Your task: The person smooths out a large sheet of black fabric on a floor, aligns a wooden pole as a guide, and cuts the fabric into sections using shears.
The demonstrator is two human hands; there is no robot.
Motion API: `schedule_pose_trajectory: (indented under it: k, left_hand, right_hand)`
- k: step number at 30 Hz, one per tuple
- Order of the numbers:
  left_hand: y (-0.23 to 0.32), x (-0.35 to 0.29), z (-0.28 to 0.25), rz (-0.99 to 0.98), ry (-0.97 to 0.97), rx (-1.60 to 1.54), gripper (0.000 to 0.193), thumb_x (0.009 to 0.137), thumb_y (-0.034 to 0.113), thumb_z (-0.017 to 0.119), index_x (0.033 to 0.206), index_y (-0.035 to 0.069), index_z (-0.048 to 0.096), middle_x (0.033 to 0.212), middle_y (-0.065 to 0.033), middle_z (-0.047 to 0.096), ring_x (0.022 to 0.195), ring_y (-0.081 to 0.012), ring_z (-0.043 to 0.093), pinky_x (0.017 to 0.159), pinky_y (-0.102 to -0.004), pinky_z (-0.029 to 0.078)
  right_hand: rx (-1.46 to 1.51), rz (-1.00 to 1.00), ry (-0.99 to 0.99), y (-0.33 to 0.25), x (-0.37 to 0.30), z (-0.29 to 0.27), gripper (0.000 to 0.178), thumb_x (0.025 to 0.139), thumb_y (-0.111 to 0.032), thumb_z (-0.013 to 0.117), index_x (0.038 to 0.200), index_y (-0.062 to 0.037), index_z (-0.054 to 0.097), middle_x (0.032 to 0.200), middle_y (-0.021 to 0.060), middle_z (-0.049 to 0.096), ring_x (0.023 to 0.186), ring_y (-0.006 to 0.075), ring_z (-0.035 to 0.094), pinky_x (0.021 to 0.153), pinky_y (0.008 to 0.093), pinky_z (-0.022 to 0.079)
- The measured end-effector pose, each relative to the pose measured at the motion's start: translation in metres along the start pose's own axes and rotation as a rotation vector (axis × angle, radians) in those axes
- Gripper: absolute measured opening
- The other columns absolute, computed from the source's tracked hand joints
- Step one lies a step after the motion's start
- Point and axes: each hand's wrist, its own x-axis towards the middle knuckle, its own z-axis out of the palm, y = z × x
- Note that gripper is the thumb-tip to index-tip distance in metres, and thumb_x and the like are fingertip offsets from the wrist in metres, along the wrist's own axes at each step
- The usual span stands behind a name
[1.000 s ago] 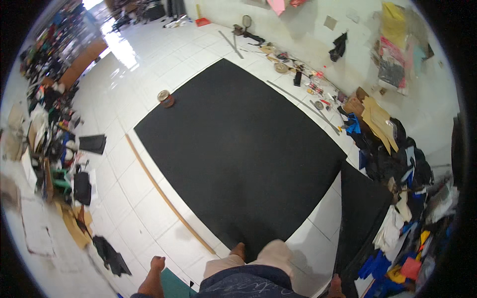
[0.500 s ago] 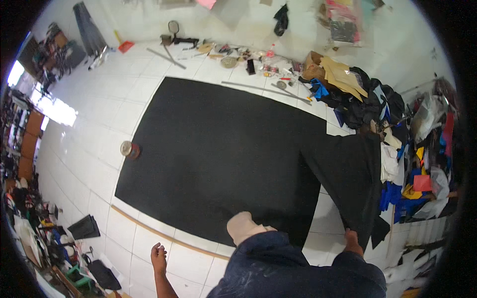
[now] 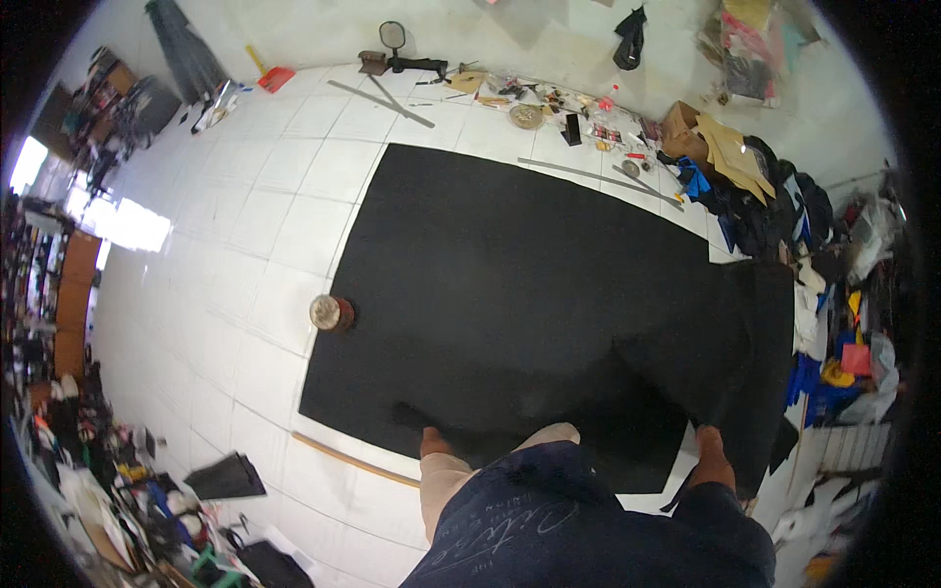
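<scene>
The large black sheet lies over white floor tiles and fills the middle of the view. At 3 o'clock a stretch of black material overlaps the sheet's right side and runs down toward 4 o'clock; I cannot tell whether the two are joined. The right hand reaches in at 4 o'clock, its fingers bent together and pinching the inner edge of that stretch. The left hand is out of view, so I cannot tell how its fingers stand.

The wearer's dark shirt takes up 5 to 6 o'clock. Pale trousers show beside it, with one leg ending in bare skin between 6 and 7 o'clock, over the near edge of the sheet.

At 9 o'clock a round tin sits at the sheet's left edge. A thin wooden strip lies on the tiles at 7 o'clock, near the sheet. At 11 o'clock two grey flat bars meet at an angle, well apart from a red dustpan farther out. Tan paper pieces lean on a heap at 2 o'clock, and a black bag hangs on the wall at 1 o'clock.
</scene>
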Motion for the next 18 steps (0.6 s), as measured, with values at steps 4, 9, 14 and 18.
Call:
schedule_pose_trajectory:
  k: [4, 9, 14, 18]
  left_hand:
    - [0.111, 0.136, -0.138, 0.166, -0.002, 0.046, 0.029, 0.101, 0.02, 0.047, 0.119, -0.002, 0.055, 0.104, -0.0172, 0.063, 0.094, -0.0219, 0.061, 0.082, -0.0385, 0.05]
    - [0.351, 0.255, -0.461, 0.817, 0.429, -0.097, 0.036, 0.102, 0.021, 0.047, 0.128, -0.003, 0.052, 0.117, -0.0211, 0.064, 0.109, -0.0238, 0.063, 0.095, -0.0411, 0.052]
    - [0.691, 0.271, -0.417, 1.082, 0.149, 0.177, 0.037, 0.099, 0.022, 0.054, 0.129, 0.0, 0.054, 0.088, -0.0025, 0.056, 0.075, -0.0107, 0.048, 0.067, -0.0256, 0.041]
    - [0.758, 0.283, -0.388, 1.012, -0.025, 0.162, 0.023, 0.1, 0.024, 0.05, 0.102, 0.002, 0.057, 0.081, -0.0007, 0.053, 0.071, -0.0104, 0.048, 0.063, -0.0267, 0.041]
  right_hand:
    - [-0.028, -0.005, 0.216, 0.039, -0.04, 0.0, 0.041, 0.099, -0.031, 0.044, 0.115, -0.0014, 0.067, 0.127, 0.025, 0.061, 0.121, 0.0406, 0.057, 0.1, 0.0497, 0.047]
    - [0.502, 0.259, 0.105, -0.198, -0.16, -0.029, 0.051, 0.098, -0.04, 0.044, 0.118, 0.0035, 0.065, 0.128, 0.0256, 0.06, 0.122, 0.0406, 0.057, 0.102, 0.048, 0.046]
    - [0.602, 0.49, 0.181, -0.256, -0.226, -0.06, 0.059, 0.096, -0.048, 0.045, 0.122, 0.0015, 0.062, 0.127, 0.0248, 0.061, 0.12, 0.0411, 0.058, 0.102, 0.0478, 0.047]
    - [0.632, 0.593, 0.249, -0.311, -0.258, -0.046, 0.054, 0.096, -0.046, 0.047, 0.112, 0.0039, 0.064, 0.121, 0.0241, 0.065, 0.116, 0.0385, 0.062, 0.098, 0.0476, 0.049]
